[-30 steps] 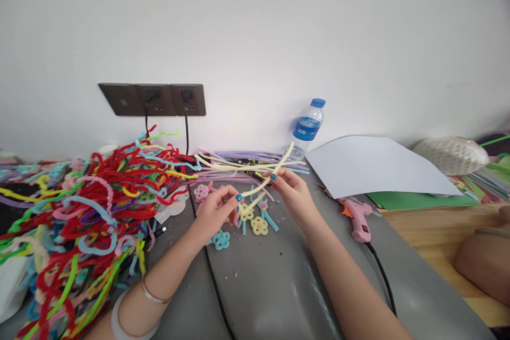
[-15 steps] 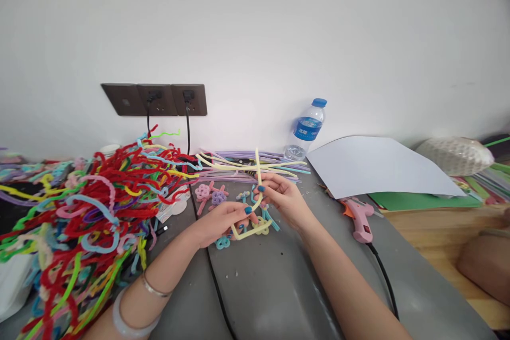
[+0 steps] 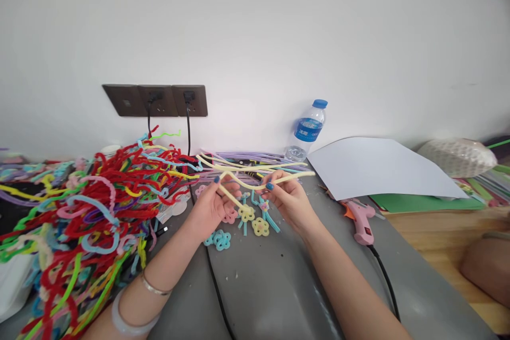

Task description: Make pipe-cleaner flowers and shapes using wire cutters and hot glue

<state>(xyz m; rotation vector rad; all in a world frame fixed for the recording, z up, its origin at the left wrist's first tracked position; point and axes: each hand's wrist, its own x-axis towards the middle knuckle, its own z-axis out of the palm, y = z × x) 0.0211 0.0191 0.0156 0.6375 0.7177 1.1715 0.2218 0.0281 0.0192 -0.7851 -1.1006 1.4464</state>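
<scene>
Right of the tangled pipe-cleaner heap (image 3: 87, 212), the left hand (image 3: 209, 210) and right hand (image 3: 289, 199) have drawn apart since half a second ago. Each pinches the pale yellow pipe cleaner (image 3: 247, 186) between thumb and fingertips. Its upright end has dropped, and it now sags almost level between them. Small pipe-cleaner flowers (image 3: 261, 227) lie unmoved, also right of the heap.

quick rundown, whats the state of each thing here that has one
yellow pipe cleaner: bent, pinched by left hand and right hand
water bottle: upright, cap on
glue gun: lying on its side, cord attached
wall sockets: two plugs in
pipe cleaner flowers: lying flat on the table
loose pile: tangled
</scene>
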